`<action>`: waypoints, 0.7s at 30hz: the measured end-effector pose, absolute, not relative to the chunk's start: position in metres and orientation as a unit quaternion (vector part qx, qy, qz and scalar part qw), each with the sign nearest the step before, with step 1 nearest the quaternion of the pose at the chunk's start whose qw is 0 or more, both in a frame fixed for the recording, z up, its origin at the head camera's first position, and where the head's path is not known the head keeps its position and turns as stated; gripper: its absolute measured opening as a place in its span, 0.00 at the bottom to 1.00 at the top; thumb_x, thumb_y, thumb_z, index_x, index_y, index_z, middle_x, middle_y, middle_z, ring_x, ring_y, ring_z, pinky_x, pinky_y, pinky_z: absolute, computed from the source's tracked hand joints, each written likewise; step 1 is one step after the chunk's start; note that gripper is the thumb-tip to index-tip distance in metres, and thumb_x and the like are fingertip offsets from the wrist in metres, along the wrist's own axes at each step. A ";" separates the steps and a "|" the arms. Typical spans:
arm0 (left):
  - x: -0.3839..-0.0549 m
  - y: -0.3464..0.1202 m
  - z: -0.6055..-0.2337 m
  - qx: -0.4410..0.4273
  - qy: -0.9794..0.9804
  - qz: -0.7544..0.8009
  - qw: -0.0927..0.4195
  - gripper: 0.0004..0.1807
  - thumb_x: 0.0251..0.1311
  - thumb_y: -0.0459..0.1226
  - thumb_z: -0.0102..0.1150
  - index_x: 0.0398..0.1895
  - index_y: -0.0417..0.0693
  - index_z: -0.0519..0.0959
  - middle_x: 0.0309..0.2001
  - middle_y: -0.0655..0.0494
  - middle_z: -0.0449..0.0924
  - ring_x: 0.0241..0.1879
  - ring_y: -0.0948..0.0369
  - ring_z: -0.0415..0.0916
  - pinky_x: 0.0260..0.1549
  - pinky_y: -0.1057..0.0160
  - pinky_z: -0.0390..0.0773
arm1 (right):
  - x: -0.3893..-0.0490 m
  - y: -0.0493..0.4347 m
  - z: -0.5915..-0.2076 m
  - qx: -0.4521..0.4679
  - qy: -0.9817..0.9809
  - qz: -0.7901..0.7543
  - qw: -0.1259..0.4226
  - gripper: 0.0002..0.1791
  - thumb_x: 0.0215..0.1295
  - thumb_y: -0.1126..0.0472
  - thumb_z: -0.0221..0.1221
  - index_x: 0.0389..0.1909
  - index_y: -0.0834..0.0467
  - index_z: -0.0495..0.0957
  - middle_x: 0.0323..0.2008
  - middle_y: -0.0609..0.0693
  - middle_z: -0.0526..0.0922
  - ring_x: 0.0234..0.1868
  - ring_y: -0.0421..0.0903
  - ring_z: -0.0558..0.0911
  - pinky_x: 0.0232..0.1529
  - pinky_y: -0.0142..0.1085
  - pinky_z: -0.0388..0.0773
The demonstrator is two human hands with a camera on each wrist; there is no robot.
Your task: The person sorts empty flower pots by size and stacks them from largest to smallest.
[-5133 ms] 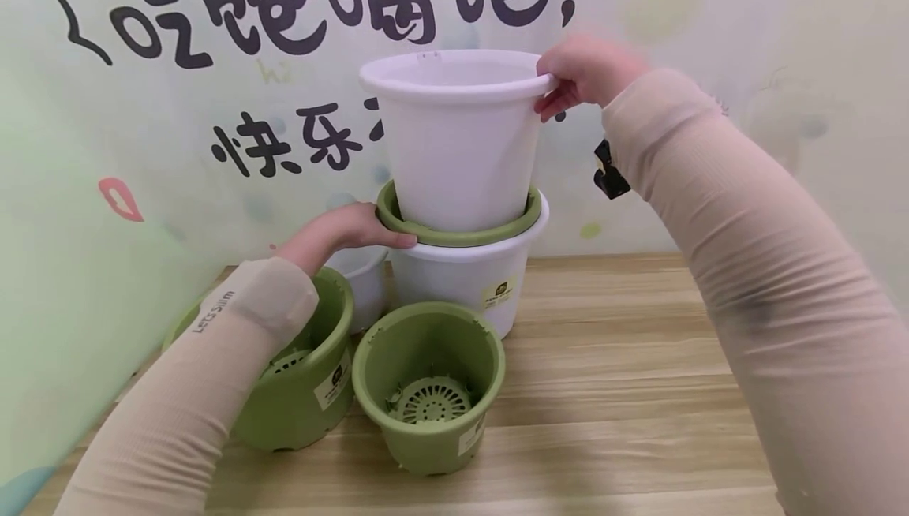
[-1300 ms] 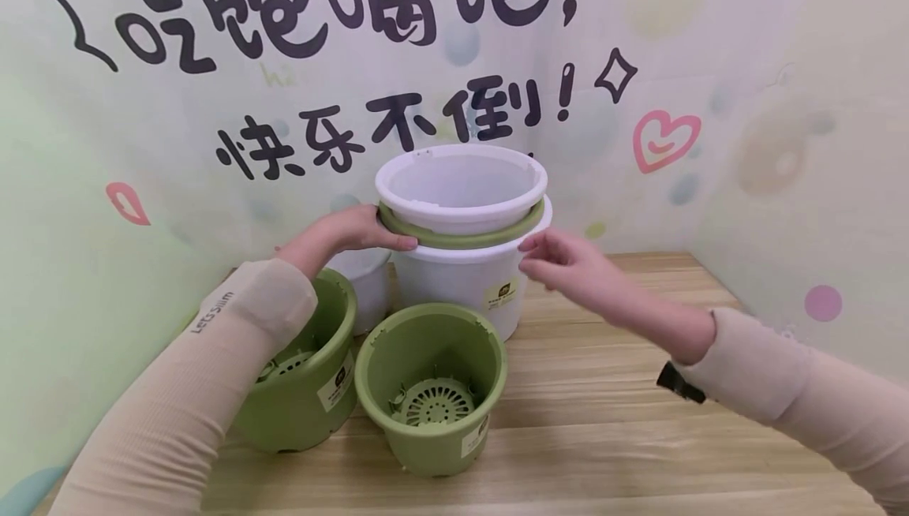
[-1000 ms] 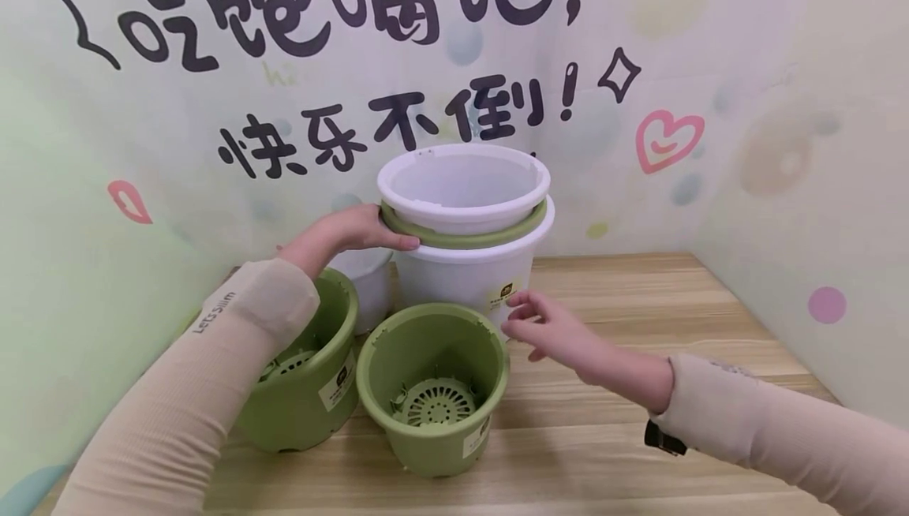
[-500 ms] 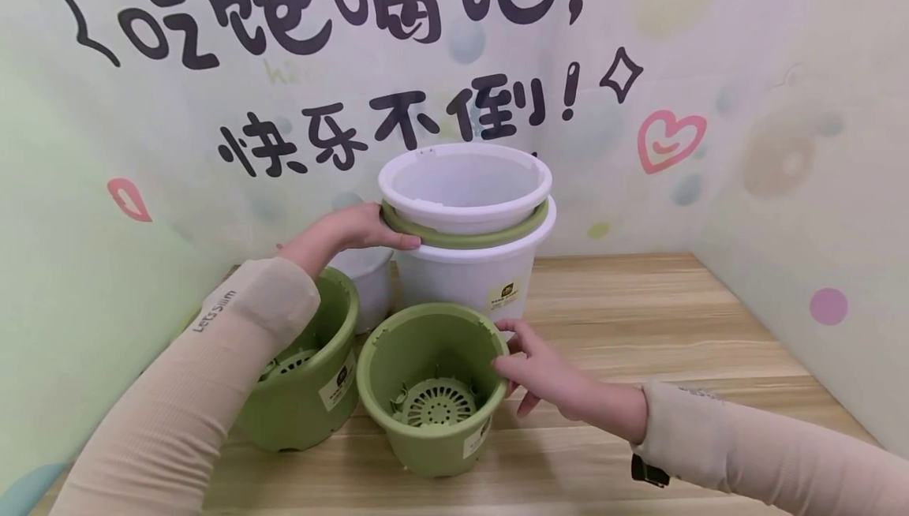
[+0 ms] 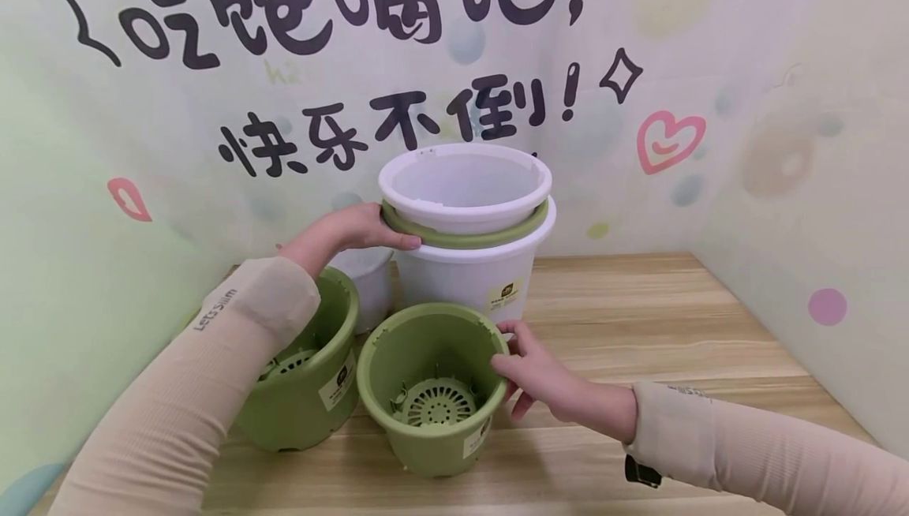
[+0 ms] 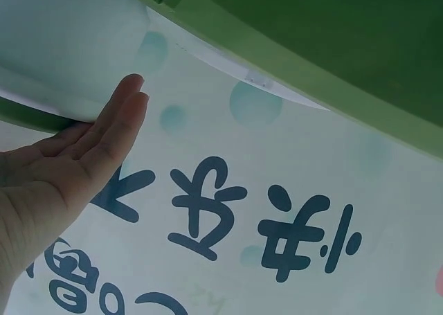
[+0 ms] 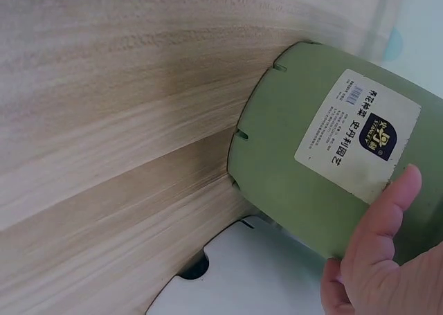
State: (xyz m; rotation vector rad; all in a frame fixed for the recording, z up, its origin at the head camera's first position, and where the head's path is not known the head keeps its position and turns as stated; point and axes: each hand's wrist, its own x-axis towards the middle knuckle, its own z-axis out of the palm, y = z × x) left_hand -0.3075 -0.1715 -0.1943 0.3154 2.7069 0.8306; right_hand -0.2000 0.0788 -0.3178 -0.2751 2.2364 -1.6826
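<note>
Against the side of a stack of nested pots, my left hand (image 5: pixel 355 229) rests with its thumb along the front under the green rim (image 5: pixel 465 238). Its fingers look straight in the left wrist view. A white flower pot (image 5: pixel 465 208) tops the stack, and a larger white pot (image 5: pixel 454 279) forms its base. My right hand (image 5: pixel 543 374) pinches the right rim of a small green flower pot (image 5: pixel 433 453), thumb inside and fingers outside. That pot stands upright on the table; its label (image 7: pixel 360 131) shows in the right wrist view.
Left of the small pot stands a larger green pot (image 5: pixel 298 413), partly behind my left sleeve. A smaller white pot (image 5: pixel 369 287) sits behind it, beside the stack. The wooden table (image 5: pixel 639 327) meets a lettered wall (image 5: pixel 305 129) at the back.
The top white pot has gone down into the green one. My right hand has left it and come down to the small green pot's rim. The left hand stays at the stack.
</note>
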 end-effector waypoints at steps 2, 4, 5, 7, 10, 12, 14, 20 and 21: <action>-0.308 -0.171 -0.194 0.112 0.938 0.293 0.149 0.46 0.55 0.47 0.60 0.68 0.35 0.47 0.68 0.36 0.51 0.67 0.46 0.49 0.66 0.49 0.50 | -0.201 0.080 -0.318 -0.096 0.784 -0.590 0.168 0.28 0.53 0.64 0.49 0.58 0.60 0.57 0.44 0.61 0.71 0.20 0.45 0.74 0.13 0.36 0.75; -0.308 -0.171 -0.193 0.114 0.937 0.295 0.150 0.47 0.55 0.47 0.59 0.69 0.35 0.46 0.68 0.36 0.50 0.68 0.46 0.49 0.66 0.49 0.50 | -0.202 0.082 -0.317 -0.094 0.782 -0.593 0.169 0.28 0.55 0.63 0.50 0.58 0.61 0.55 0.46 0.61 0.70 0.21 0.45 0.74 0.13 0.37 0.76; -0.308 -0.170 -0.193 0.115 0.936 0.296 0.152 0.47 0.55 0.47 0.59 0.69 0.35 0.46 0.68 0.36 0.49 0.68 0.46 0.48 0.66 0.49 0.49 | -0.203 0.084 -0.316 -0.092 0.780 -0.596 0.169 0.29 0.56 0.62 0.50 0.59 0.61 0.55 0.47 0.61 0.70 0.21 0.44 0.75 0.13 0.38 0.76; -0.307 -0.171 -0.193 0.115 0.936 0.295 0.151 0.47 0.55 0.48 0.59 0.69 0.35 0.46 0.68 0.36 0.50 0.68 0.46 0.48 0.66 0.49 0.49 | -0.205 0.086 -0.315 -0.086 0.777 -0.601 0.167 0.30 0.57 0.60 0.50 0.60 0.62 0.53 0.50 0.62 0.70 0.21 0.44 0.75 0.14 0.38 0.76; -0.303 -0.176 -0.193 0.109 0.946 0.274 0.137 0.48 0.55 0.51 0.58 0.68 0.33 0.47 0.67 0.35 0.51 0.67 0.45 0.50 0.65 0.48 0.52 | -0.210 0.091 -0.311 -0.078 0.775 -0.607 0.159 0.32 0.59 0.59 0.49 0.63 0.62 0.51 0.55 0.65 0.68 0.22 0.44 0.76 0.15 0.39 0.76; -0.298 -0.182 -0.194 0.104 0.956 0.248 0.121 0.50 0.54 0.54 0.57 0.68 0.31 0.47 0.67 0.33 0.51 0.66 0.42 0.50 0.64 0.45 0.53 | -0.214 0.095 -0.307 -0.073 0.775 -0.609 0.153 0.32 0.60 0.59 0.48 0.63 0.62 0.50 0.57 0.66 0.66 0.22 0.43 0.77 0.16 0.39 0.77; -0.291 -0.191 -0.195 0.099 0.963 0.225 0.107 0.52 0.54 0.56 0.56 0.68 0.30 0.44 0.67 0.32 0.49 0.66 0.40 0.49 0.64 0.44 0.53 | -0.219 0.099 -0.302 -0.071 0.777 -0.609 0.145 0.32 0.62 0.58 0.48 0.64 0.63 0.49 0.58 0.67 0.65 0.22 0.43 0.78 0.17 0.39 0.78; -0.267 -0.235 -0.197 0.130 0.972 0.185 0.070 0.41 0.56 0.52 0.56 0.61 0.28 0.58 0.54 0.31 0.68 0.54 0.40 0.67 0.53 0.43 0.67 | -0.241 0.117 -0.288 -0.064 0.783 -0.606 0.123 0.34 0.65 0.57 0.46 0.67 0.62 0.44 0.62 0.67 0.58 0.26 0.43 0.78 0.22 0.37 0.79; -0.263 -0.244 -0.199 0.134 0.973 0.175 0.066 0.38 0.56 0.50 0.57 0.57 0.27 0.61 0.50 0.32 0.71 0.49 0.42 0.70 0.49 0.43 0.70 | -0.246 0.120 -0.285 -0.061 0.783 -0.608 0.117 0.34 0.65 0.57 0.45 0.67 0.62 0.43 0.63 0.67 0.58 0.26 0.43 0.78 0.22 0.37 0.79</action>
